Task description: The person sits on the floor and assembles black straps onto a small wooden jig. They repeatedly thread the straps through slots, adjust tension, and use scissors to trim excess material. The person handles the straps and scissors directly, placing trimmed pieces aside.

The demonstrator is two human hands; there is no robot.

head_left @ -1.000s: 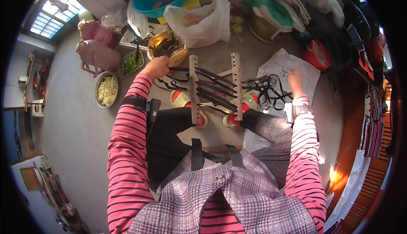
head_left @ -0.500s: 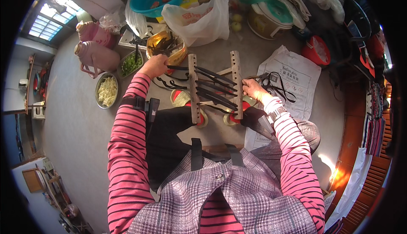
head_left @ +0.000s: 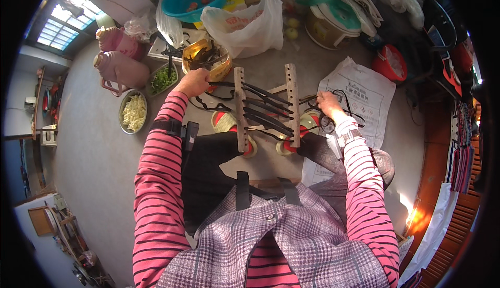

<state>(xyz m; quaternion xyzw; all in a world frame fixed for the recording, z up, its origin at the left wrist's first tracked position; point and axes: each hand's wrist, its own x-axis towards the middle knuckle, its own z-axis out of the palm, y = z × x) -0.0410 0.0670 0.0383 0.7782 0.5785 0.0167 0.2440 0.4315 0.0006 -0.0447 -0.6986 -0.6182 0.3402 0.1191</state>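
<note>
A wooden frame [head_left: 240, 126] with two holed side bars stands between my feet, a folding stool by its look. Black straps [head_left: 266, 115] run slantwise across it from bar to bar. Left of the frame, my left hand [head_left: 192, 83] is closed on a black strap that reaches to the left bar. To the right, my right hand [head_left: 329, 104] pinches a strap coming off the right bar. Loose black strap [head_left: 359, 118] loops beside that hand, over a white printed sack [head_left: 367, 92]. A yellow basket [head_left: 221, 70] with dark strips inside sits just beyond my left hand.
A bowl of pale chopped food [head_left: 133, 112], a tray of greens [head_left: 161, 79] and pink flasks [head_left: 125, 70] stand at left. Behind are a blue basin [head_left: 179, 1], a white plastic bag [head_left: 245, 32] and a lidded pot [head_left: 328, 30]. A red bucket [head_left: 384, 64] stands at right.
My right hand has moved right, away from the right bar, drawing strap with it. My left hand stays at nearly the same place beside the yellow basket.
</note>
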